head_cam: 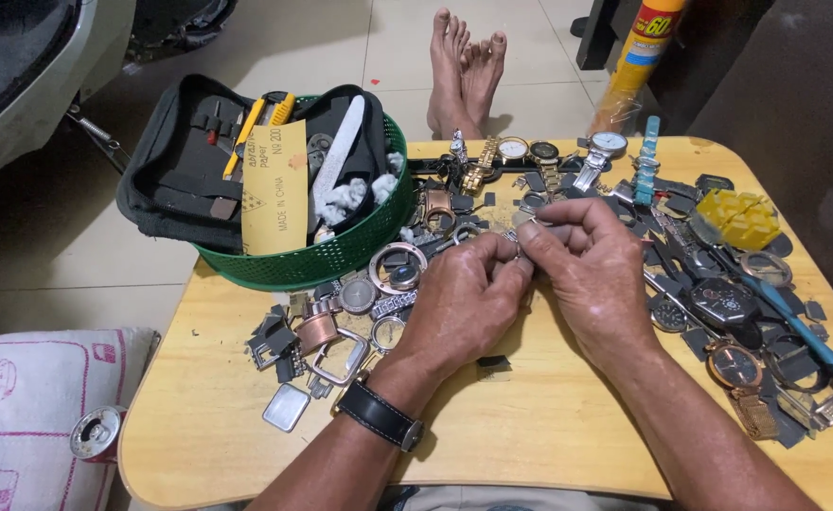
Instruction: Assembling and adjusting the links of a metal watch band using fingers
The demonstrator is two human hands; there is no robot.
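Over the middle of a low wooden table [530, 435], my left hand [464, 298] and my right hand [587, 260] meet. Together they pinch a small metal watch part [521, 230] between their fingertips; most of it is hidden by the fingers. A black-strapped wristwatch [379, 414] is on my left wrist. Loose watch cases [396, 267], rings and dark bits lie to the left of my left hand. Whole watches [719, 301] and bands lie to the right of my right hand.
A green basket [331, 255] at the back left holds a dark tool pouch, sandpaper and a file. A yellow block [743, 218] and a blue-handled tool [805, 331] lie on the right. Bare feet [464, 71], a spray can [639, 57], a cushion [28, 416] and a drink can [95, 432] surround the table.
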